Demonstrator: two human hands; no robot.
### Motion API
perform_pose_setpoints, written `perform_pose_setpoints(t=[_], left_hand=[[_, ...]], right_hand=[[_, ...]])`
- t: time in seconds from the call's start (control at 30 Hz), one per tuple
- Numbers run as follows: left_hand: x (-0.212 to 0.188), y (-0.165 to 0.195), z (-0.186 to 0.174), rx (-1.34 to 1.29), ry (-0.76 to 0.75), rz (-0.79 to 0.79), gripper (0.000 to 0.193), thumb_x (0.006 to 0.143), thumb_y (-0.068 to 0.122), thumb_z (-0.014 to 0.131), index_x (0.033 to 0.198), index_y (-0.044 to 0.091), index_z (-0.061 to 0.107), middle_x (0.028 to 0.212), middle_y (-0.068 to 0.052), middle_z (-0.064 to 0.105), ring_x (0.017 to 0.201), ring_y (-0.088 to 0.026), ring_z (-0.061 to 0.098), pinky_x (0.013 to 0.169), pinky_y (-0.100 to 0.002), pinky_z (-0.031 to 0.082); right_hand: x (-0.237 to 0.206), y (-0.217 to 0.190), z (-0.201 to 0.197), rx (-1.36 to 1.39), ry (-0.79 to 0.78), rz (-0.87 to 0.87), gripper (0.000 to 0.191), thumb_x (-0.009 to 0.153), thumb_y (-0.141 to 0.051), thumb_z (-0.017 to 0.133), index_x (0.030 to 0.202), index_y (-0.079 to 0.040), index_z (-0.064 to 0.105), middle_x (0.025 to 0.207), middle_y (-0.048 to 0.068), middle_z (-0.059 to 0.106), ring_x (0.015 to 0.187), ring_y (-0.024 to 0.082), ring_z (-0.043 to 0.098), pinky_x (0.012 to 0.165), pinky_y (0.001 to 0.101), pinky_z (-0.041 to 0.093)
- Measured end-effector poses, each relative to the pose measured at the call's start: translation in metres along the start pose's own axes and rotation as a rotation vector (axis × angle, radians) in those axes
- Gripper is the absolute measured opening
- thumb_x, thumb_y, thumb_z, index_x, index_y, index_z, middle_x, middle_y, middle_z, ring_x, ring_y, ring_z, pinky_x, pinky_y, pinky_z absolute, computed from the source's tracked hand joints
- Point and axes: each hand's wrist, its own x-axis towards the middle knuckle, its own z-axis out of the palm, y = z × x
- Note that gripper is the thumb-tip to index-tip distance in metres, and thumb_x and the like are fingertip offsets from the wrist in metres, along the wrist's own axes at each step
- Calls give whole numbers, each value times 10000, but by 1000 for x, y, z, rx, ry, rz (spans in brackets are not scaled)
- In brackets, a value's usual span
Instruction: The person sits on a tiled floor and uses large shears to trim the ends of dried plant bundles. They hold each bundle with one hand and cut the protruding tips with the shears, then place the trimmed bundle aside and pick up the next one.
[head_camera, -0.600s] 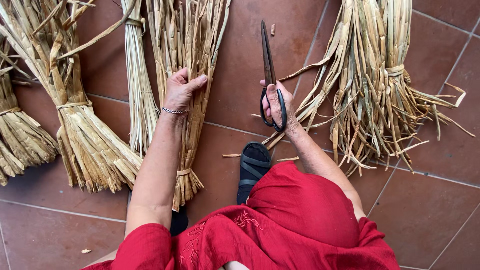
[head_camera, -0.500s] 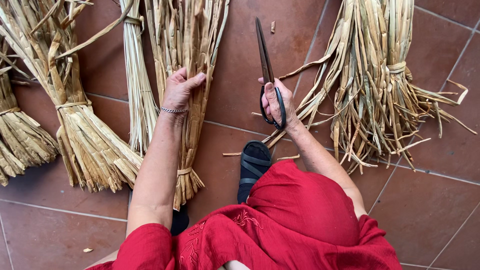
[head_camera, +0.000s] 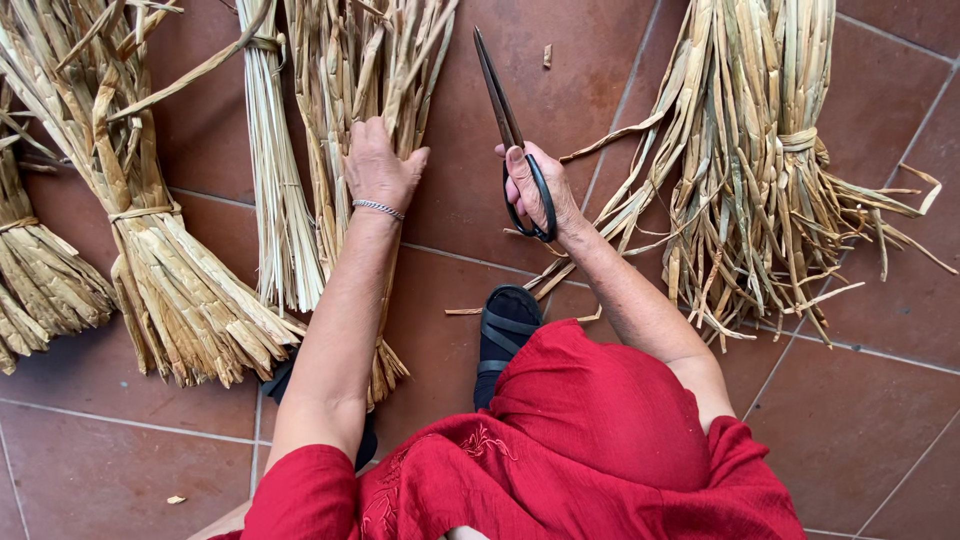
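Left hand (head_camera: 381, 166) on straw bundle (head_camera: 370, 80); right hand (head_camera: 537, 188) gripping scissors (head_camera: 512, 135)
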Motion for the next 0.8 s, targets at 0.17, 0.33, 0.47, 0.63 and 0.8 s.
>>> perform_pose_setpoints(t=[0.17,0.33,0.47,0.63,0.8], left_hand=[[2,5,3,-42,-52,-89,314,771,150,858,910,76,588,893,-89,613,749,-218,644,647,-387,573],[-26,0,-17,-817,-230,-328,129,857,169,848,926,113,754,843,-16,765,745,-106,711,665,-286,604],[-29,0,-20,-1127,-249,-363,179,873,136,848,1003,90,733,898,-35,788,781,-107,740,703,-277,624],[-21,-6,-4,-592,-114,-269,206,849,184,892,948,111,727,834,-32,751,759,-135,706,692,-320,612],[-4,-10,9,-286,-11,-98,286,762,191,922,936,78,725,817,-68,703,732,-158,646,694,-368,561]], right_hand=[[-13,10,-9,9,20,22,654,1037,-611,442,1256,-25,635,652,-33,561,504,41,511,483,212,437],[-37,20,-25,49,53,-16,652,1040,-602,447,1284,-23,621,664,-32,563,512,39,509,486,210,430],[-41,23,-29,87,68,-20,662,1037,-607,448,1315,-26,602,686,-34,562,529,32,510,493,204,431],[-27,21,-21,61,43,19,668,1033,-609,437,1310,-26,608,679,-34,557,522,35,507,491,205,432],[-13,16,-5,32,39,45,665,1034,-611,431,1308,-33,617,674,-36,558,520,37,509,491,209,437]])
